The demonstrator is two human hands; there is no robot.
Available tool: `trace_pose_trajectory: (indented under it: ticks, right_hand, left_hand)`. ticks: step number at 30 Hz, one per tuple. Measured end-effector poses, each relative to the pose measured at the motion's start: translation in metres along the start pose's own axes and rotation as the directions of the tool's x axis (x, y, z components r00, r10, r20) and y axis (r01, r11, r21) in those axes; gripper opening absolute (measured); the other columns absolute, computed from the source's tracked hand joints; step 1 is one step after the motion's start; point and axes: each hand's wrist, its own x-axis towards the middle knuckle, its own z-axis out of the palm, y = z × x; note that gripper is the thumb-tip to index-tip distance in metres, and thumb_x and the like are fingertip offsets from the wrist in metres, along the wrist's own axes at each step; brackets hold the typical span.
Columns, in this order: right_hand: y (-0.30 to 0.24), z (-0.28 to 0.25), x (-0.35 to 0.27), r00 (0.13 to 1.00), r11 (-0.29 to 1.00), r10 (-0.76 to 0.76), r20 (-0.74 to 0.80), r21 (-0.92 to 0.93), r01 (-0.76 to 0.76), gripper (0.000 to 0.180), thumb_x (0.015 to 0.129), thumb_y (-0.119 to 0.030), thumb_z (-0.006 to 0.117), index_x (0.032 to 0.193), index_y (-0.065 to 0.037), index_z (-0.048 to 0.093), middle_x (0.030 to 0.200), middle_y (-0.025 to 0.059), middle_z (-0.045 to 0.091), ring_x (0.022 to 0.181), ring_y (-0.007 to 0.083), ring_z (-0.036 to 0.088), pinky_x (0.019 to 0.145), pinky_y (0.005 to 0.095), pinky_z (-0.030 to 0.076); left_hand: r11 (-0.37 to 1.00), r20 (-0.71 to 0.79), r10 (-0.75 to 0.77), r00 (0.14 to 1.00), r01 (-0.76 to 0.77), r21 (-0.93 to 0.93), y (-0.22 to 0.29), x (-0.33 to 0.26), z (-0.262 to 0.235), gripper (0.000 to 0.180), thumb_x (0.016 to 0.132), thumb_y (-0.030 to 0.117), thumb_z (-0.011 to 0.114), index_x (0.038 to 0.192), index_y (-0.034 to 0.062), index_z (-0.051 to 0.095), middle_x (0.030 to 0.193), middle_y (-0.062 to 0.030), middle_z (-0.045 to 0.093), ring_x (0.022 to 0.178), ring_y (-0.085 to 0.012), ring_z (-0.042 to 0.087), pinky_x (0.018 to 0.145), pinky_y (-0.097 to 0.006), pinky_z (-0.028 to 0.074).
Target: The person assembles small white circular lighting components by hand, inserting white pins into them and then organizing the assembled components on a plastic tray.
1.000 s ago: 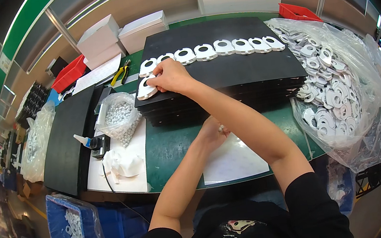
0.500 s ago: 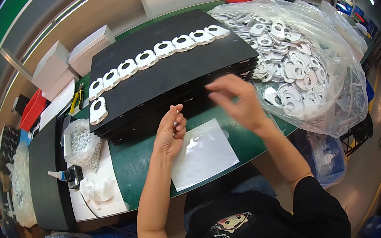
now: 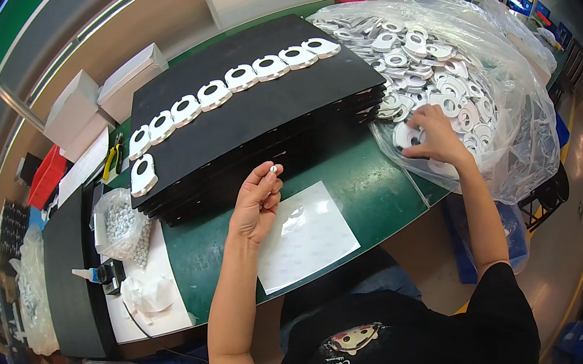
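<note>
Our left hand pinches a bead between thumb and fingers; toward its two o'clock our right hand curves, part-open and blurred, at the bagged plates, its hold unclear; at twelve, eight plates line black boards.

Right fingers in slight blur

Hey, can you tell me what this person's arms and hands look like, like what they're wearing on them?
The left hand and right hand are ungloved, with bare forearms. Short black sleeves belong to a black shirt with a cartoon print.
</note>
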Motion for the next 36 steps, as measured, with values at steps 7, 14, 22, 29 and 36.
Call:
trace_pose_trajectory:
  ticks: [7, 14, 22, 29, 36]
  right_hand:
    - [-0.033, 0.008, 0.009, 0.906, 0.197, 0.409, -0.109, 0.980, 0.030, 0.037, 0.080, -0.017, 0.068, 0.107, -0.006, 0.046, 0.090, 0.0040, 0.058, 0.079, 0.0127, 0.058, 0.066, 0.0259, 0.049]
    - [-0.074, 0.036, 0.009, 0.910, 0.161, 0.413, -0.034, 0.986, -0.036, 0.042, 0.072, -0.006, 0.075, 0.106, -0.005, 0.050, 0.080, 0.0015, 0.061, 0.068, 0.0074, 0.059, 0.054, 0.0183, 0.047]
    - [-0.117, 0.059, 0.009, 0.971, 0.159, 0.240, -0.019, 0.987, -0.020, 0.020, 0.083, -0.007, 0.064, 0.101, 0.000, 0.062, 0.085, 0.0006, 0.062, 0.076, 0.0050, 0.055, 0.069, 0.0188, 0.044]
    - [-0.177, 0.083, -0.002, 0.996, 0.374, -0.079, 0.033, 0.928, -0.001, 0.012, 0.086, -0.009, 0.060, 0.094, 0.000, 0.062, 0.079, 0.0037, 0.062, 0.064, 0.0082, 0.054, 0.061, 0.0238, 0.045]
    - [-0.190, 0.089, 0.001, 0.914, 0.629, -0.339, -0.224, 0.668, 0.397, 0.013, 0.076, -0.003, 0.066, 0.089, -0.003, 0.063, 0.074, 0.0083, 0.058, 0.069, 0.0224, 0.053, 0.058, 0.0311, 0.042]
  left_hand:
    - [1.000, 0.037, -0.030, 0.999, 0.030, 0.006, 0.008, -0.002, -0.005, 0.019, 0.087, 0.010, 0.061, 0.104, 0.0039, 0.061, 0.094, -0.0050, 0.063, 0.065, -0.0055, 0.044, 0.046, -0.014, 0.030]
    - [0.999, 0.026, -0.034, 0.999, 0.034, -0.008, 0.012, -0.006, -0.009, 0.016, 0.088, 0.012, 0.060, 0.103, 0.0054, 0.059, 0.089, -0.0034, 0.060, 0.063, -0.0053, 0.041, 0.043, -0.013, 0.028]
    - [1.000, 0.007, -0.017, 1.000, 0.017, -0.014, 0.012, -0.003, -0.016, 0.017, 0.088, 0.012, 0.060, 0.103, 0.0050, 0.059, 0.091, -0.0048, 0.061, 0.063, -0.0052, 0.043, 0.045, -0.014, 0.029]
    - [0.997, -0.028, -0.001, 1.000, -0.002, -0.081, 0.011, 0.001, -0.026, 0.023, 0.088, 0.009, 0.059, 0.110, 0.0045, 0.056, 0.089, -0.0055, 0.059, 0.064, -0.0070, 0.042, 0.045, -0.015, 0.029]
    - [0.995, -0.050, 0.052, 0.997, -0.056, -0.084, 0.011, 0.002, -0.030, 0.026, 0.088, 0.009, 0.058, 0.112, 0.0010, 0.054, 0.090, -0.0056, 0.057, 0.067, -0.0076, 0.043, 0.047, -0.015, 0.031]
